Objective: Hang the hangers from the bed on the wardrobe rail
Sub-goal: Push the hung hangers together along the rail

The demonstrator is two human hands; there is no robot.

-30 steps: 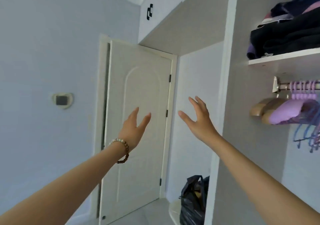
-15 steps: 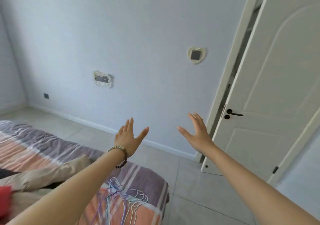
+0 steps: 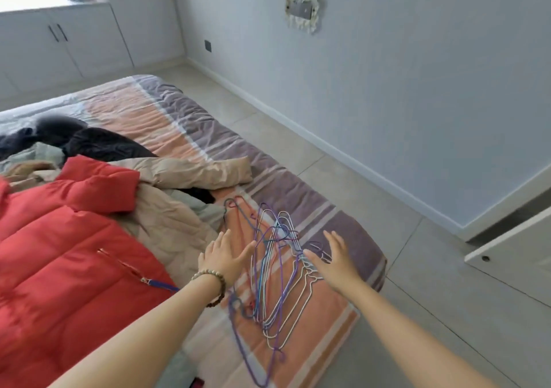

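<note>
Reaching over the hangers (image 3: 277,271), a tangled pile of thin wire on the bed (image 3: 343,226) near its foot corner. My left hand (image 3: 225,255) and right hand (image 3: 334,258) flank the pile, fingers spread, holding nothing. Judged light, springy, prone to snagging; best gathered by the bunched hooks. Coats (image 3: 68,238) crowd the pile's left; bare floor (image 3: 432,283) lies right.

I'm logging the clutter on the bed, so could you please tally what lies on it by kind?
Red jacket: 1
Beige jacket: 1
Dark garments: at least 1, bunched up
Hanger pile: 1, the tangled wires are uncountable
Total: at least 4 on the bed
</note>
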